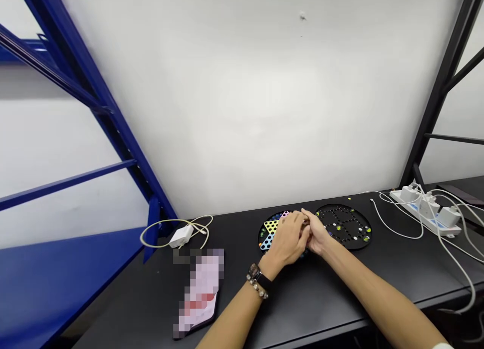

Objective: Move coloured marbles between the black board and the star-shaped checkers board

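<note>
My left hand (288,239), with a dark watch (254,270) and a beaded bracelet (257,286) on the wrist, is over the round Chinese checkers board (271,226). Its coloured star holes show partly beyond the fingers; the rest of the board is covered. My right hand (318,236) is cupped against the left, between this board and a second round black board (345,216). Both hands have curled fingers that meet, and whatever lies between them is hidden. Several green and white marbles (339,228) sit on the black board.
A white charger (181,236) with a coiled cable lies at the left, behind a blurred pinkish flat object (202,288). On the right stands a white power strip (427,213) with plugs and loose cables. Blue (124,142) and black (434,97) metal frames flank the black table (302,308).
</note>
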